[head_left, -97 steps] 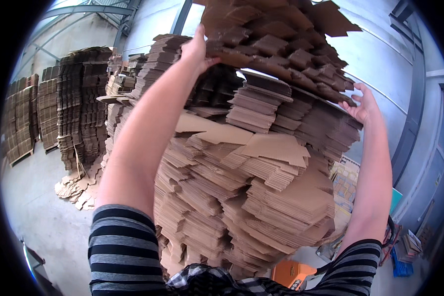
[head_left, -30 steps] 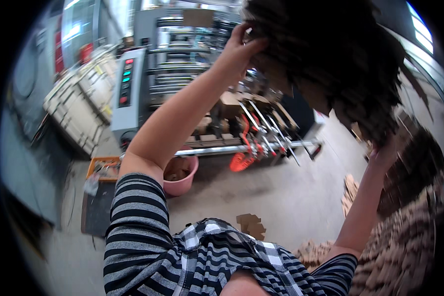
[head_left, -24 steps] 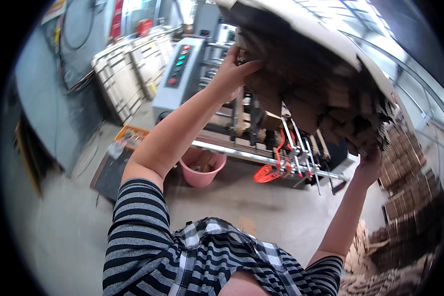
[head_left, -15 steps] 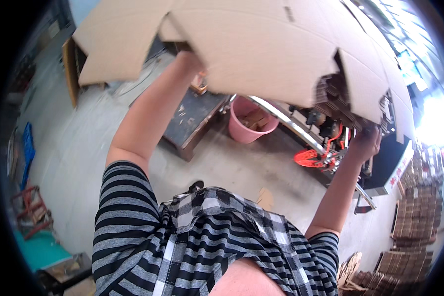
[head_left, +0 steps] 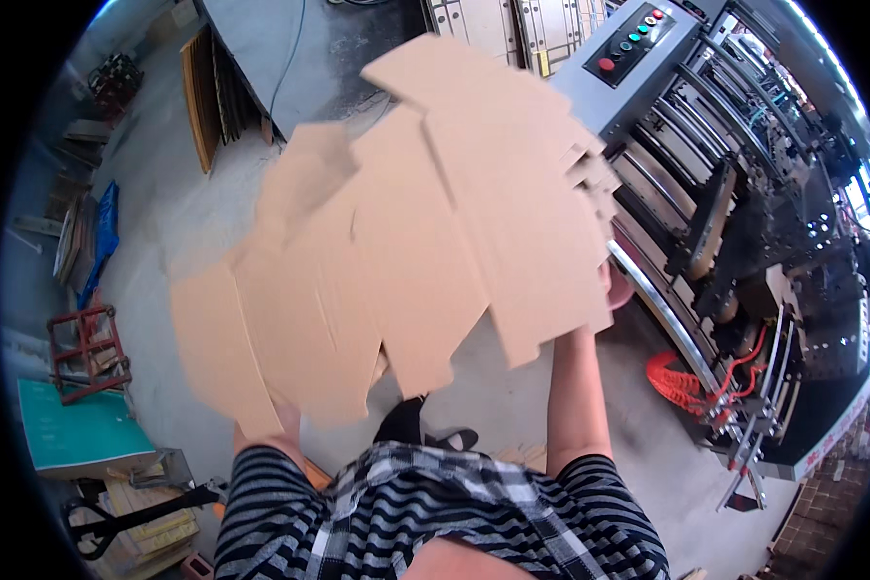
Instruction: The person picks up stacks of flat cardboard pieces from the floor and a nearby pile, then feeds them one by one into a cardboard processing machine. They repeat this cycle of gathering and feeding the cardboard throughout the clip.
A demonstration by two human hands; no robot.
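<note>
A stack of flat brown cardboard box blanks (head_left: 416,232), with notched flaps, is held up in front of my body. It slants from the lower left to the upper right, and its right edge shows several layers. My left forearm (head_left: 269,432) runs under the lower left end of the stack, which hides the hand. On the other side my right forearm (head_left: 578,401) reaches up behind the right end; that hand is almost wholly covered by the cardboard. Between them the two hands carry the stack, though the fingers' exact grip is hidden.
On the right stands a machine with rollers, orange coiled hoses (head_left: 675,382) and a button panel (head_left: 630,41). A dark table (head_left: 329,48) stands ahead. At left are a red metal frame (head_left: 87,353), a teal board (head_left: 77,425) and a black handle (head_left: 135,512).
The cardboard has come down and left from high over the machine, closer to my body. Both arms have lowered with it. My view has turned, bringing the button panel into sight.
</note>
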